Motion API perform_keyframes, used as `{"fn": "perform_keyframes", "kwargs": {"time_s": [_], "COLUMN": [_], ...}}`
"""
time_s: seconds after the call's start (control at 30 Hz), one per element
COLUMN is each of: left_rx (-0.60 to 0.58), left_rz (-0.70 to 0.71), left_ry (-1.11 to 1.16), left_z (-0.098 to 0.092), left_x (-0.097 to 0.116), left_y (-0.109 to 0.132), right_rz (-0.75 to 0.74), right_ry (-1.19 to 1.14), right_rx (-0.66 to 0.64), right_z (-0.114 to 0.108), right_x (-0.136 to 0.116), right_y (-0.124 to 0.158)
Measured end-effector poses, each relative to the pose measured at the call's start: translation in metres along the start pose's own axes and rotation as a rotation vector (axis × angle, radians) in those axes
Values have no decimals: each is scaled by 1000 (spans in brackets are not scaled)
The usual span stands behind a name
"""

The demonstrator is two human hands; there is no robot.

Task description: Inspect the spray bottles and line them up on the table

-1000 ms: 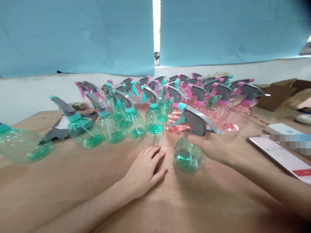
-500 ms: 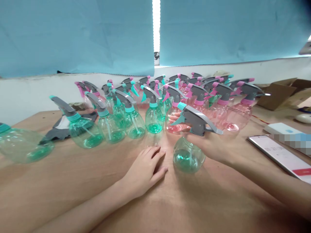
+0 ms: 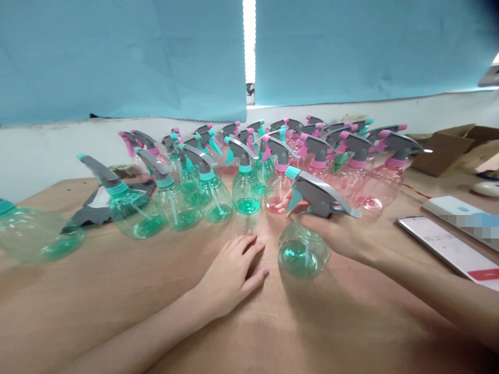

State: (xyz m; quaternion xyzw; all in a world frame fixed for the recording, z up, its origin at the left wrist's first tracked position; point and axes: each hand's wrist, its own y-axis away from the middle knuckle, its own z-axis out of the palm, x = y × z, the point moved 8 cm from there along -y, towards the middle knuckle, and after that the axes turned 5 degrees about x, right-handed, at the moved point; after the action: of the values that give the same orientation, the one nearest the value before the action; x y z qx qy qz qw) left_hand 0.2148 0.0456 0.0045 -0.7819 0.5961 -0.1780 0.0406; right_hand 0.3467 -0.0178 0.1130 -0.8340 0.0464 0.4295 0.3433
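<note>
A clear green spray bottle [image 3: 301, 254] with a grey head and a turquoise nozzle stands upright on the wooden table [image 3: 249, 337], right of centre. My right hand [image 3: 341, 234] is wrapped around its neck just below the spray head, the fingertips curled on the far side by the trigger. To the left, my left hand [image 3: 230, 272] lies on the tabletop with fingers loosely stretched, holding nothing. Just beyond it stands another green spray bottle [image 3: 248, 195]. A pink spray bottle [image 3: 276, 192] is close behind my right fingers.
Several more green and pink spray bottles crowd the back of the table. One green bottle [image 3: 39, 234] is at the far left, near a dark cloth [image 3: 88, 215]. To the right are a phone [image 3: 436, 244], a white box [image 3: 448, 208] and an open cardboard box [image 3: 448, 150].
My right fingers have closed around the bottle's neck, where they were stretched out behind it before. The bottle's head has turned slightly. My left hand has stayed in place.
</note>
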Motion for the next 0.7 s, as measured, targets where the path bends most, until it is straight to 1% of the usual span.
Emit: {"fn": "perform_keyframes", "kwargs": {"time_s": [0.1,0.2,0.37,0.43,0.57,0.7], "left_rx": [-3,1,-9,-10,-4,0], "left_rz": [-2,0,-4,1,4,3], "left_ry": [0,2,6,0,-5,-4], "left_z": [0,0,1,1,2,1], "left_x": [0,0,0,0,-1,-1], "left_y": [0,-1,0,0,1,0], "right_rz": [72,122,121,89,32,31], "right_ry": [-98,-73,-61,-93,-148,-150], "right_rx": [5,-22,10,11,-16,-54], "right_z": [0,1,0,1,6,8], "right_x": [4,4,16,20,21,21], "right_y": [-1,-2,-1,0,1,1]}}
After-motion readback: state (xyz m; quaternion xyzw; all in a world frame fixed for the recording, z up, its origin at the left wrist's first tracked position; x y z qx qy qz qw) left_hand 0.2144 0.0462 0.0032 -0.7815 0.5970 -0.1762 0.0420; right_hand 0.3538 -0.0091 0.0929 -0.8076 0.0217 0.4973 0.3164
